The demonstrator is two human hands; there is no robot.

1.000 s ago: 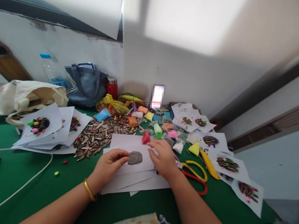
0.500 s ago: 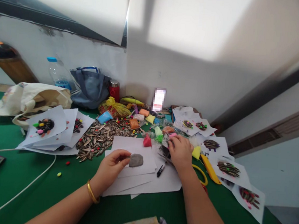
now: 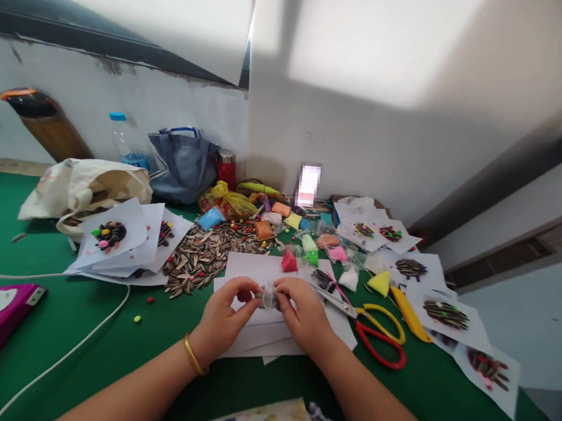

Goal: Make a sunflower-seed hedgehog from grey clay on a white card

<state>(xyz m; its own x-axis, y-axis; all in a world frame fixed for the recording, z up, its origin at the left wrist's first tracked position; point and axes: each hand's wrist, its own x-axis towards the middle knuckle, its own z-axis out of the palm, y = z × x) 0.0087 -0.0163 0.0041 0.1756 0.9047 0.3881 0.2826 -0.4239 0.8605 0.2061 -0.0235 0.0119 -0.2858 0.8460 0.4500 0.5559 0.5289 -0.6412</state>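
Over the stack of white paper [image 3: 250,266], both hands meet at a small clear plastic bag [image 3: 269,296]. My left hand [image 3: 224,313] pinches its left side between thumb and fingers. On the other side, the fingertips of my right hand [image 3: 305,313] are closed on it. Something grey shows at the bag; whether it is inside or behind, I cannot tell. Right of my right hand lie scissors [image 3: 382,335] with one yellow and one red handle. A black lump [image 3: 323,279] is beside their blades. A red clay packet [image 3: 288,261] rests on the paper's far edge.
Striped sunflower seeds [image 3: 199,259] are heaped to the left, near sheets with seed pictures [image 3: 112,255]. More such sheets [image 3: 448,314] line the right edge, beside a yellow cutter [image 3: 409,314]. Coloured clay packets [image 3: 338,253], bags and a lit phone [image 3: 308,185] stand farther back.
My right hand has come left from the scissors area to meet my left hand. A clear plastic bag is now between them, where the flat grey clay piece showed before. The view has shifted left.
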